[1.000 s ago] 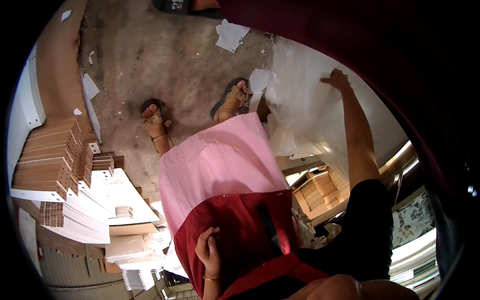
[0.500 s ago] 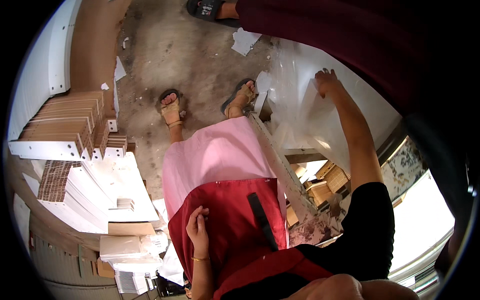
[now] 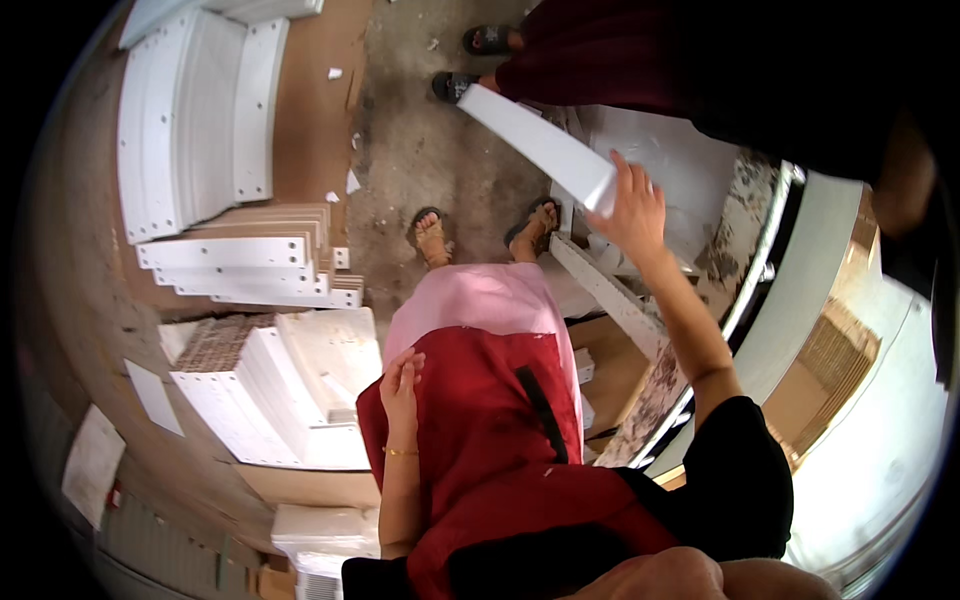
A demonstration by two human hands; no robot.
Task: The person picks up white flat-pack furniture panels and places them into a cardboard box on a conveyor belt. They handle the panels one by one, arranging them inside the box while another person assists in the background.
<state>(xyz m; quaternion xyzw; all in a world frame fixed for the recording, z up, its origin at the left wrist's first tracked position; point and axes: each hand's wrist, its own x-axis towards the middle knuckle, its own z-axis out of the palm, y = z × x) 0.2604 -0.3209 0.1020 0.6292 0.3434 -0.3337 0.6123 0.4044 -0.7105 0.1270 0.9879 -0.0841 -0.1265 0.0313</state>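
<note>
My right hand (image 3: pixel 634 207) is stretched out ahead to the right, its fingers wrapped round the near end of a long white strip (image 3: pixel 540 142). The strip slants away to the far left, over the floor, its far end near a co-worker's dark sandal (image 3: pixel 454 86). Whether it is foam or coated board I cannot tell. In front of my red apron (image 3: pixel 480 385) hangs my left hand (image 3: pixel 401 385), with nothing in it and its fingers loosely bent and apart.
At left stand stacks of white drilled panels (image 3: pixel 185 120), flat white boards (image 3: pixel 225 255) and more white pieces (image 3: pixel 250 400). A co-worker's maroon garment (image 3: pixel 610 60) fills the upper right. A worn frame bar (image 3: pixel 605 285) runs beside my right leg. Brown cardboard pieces (image 3: pixel 825 375) lie on a bench at right.
My right hand, over the clear plastic sheeting before, now grips the white strip, raised off to the left. The view has shifted, and more of the left stacks shows. The left hand stays by the apron.
</note>
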